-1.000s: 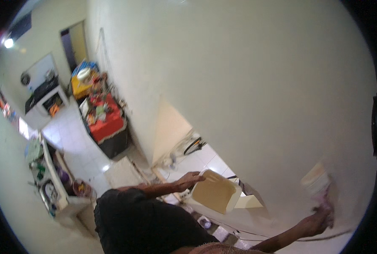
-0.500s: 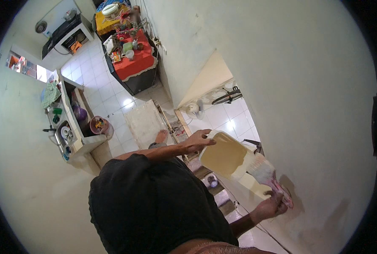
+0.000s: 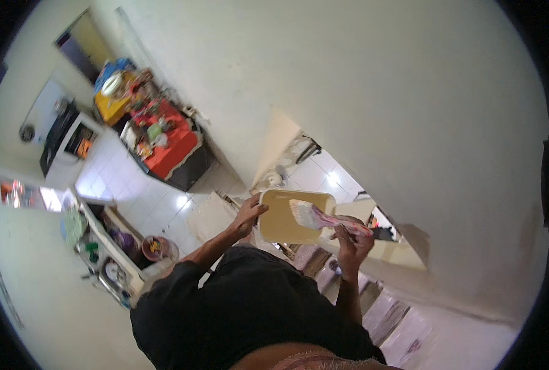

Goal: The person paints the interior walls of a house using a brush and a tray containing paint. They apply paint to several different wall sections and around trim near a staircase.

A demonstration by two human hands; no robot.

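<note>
Left hand [image 3: 248, 216] grips left edge of rectangular paint tub [image 3: 328, 203], center, near side. Right hand [image 3: 353, 242] closed on pink-stained handle of wide paintbrush [image 3: 325, 220], bristles over tub; paint contact unclear. Red-covered surface [image 3: 177, 150] far left.

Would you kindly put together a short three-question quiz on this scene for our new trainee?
1. Which hand grips the paintbrush? A) left only; B) right only; C) both.
2. True or false: the left hand holds the tub at its side.
3. Fill in the colour: the cloth with the pale edge, in the background, is ____.

Key: 1. B, the right hand alone. 2. True. 3. Red.
</note>
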